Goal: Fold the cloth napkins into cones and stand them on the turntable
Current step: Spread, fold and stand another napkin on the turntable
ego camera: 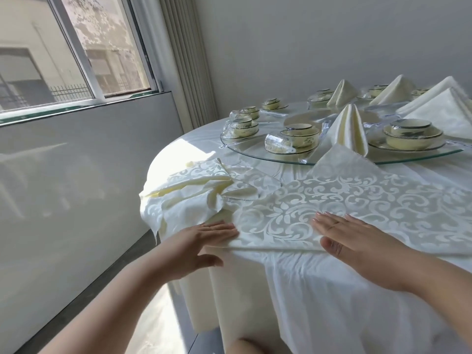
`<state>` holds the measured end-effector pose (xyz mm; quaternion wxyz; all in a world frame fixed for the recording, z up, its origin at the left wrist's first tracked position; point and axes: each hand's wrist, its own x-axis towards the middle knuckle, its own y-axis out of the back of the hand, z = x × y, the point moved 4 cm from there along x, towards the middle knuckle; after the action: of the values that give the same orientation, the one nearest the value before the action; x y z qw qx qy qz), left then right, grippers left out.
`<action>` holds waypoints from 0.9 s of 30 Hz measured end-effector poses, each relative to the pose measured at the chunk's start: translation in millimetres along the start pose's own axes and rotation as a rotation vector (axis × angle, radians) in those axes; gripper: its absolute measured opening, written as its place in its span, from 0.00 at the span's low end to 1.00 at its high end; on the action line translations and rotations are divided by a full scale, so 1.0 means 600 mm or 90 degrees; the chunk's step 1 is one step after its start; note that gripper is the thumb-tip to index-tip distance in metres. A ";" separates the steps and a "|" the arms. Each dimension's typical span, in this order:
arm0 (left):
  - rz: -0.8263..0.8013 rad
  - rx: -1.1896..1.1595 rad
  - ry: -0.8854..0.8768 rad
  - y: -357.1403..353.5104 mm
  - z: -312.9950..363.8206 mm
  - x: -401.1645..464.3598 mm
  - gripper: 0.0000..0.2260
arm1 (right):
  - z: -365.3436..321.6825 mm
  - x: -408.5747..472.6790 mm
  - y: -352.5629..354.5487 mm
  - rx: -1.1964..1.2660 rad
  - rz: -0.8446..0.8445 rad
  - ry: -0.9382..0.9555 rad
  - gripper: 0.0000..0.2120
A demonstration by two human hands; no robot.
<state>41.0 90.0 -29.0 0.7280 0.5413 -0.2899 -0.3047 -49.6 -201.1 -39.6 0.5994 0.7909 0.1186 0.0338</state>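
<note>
Lying flat at the table's 6 o'clock edge, the patterned napkin (344,200) is pressed by both hands. The left hand (201,245) and right hand (357,241) are kept flat, fingers straight, nothing gripped. Folded cones (348,129) are stood on the glass turntable (332,160) at 12 o'clock.

Bowl sets (301,139) and cone napkin (348,129) crowding turntable's (255,148) near rim

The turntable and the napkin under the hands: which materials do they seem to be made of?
Turntable: apparently clear glass; the tablecloth shows through it and its edge looks greenish.
Napkin: woven cloth, probably damask; a scroll pattern shows glossy against matte, and it lies creased under the flat left hand and right hand.
</note>
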 end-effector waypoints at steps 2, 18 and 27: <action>0.016 0.004 -0.009 0.003 -0.008 0.001 0.26 | 0.000 0.000 0.001 0.004 -0.001 -0.002 0.50; 0.379 -0.154 0.088 0.140 0.062 0.037 0.06 | -0.113 -0.009 0.012 -0.052 0.325 -0.040 0.21; 0.366 -0.363 0.049 0.203 0.142 0.075 0.14 | -0.088 -0.068 0.035 0.184 0.331 -0.045 0.15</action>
<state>21.7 31.5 113.4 0.9150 0.2254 -0.3055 -0.1365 -96.3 -166.0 -1.0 0.4554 0.8726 -0.1055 0.1415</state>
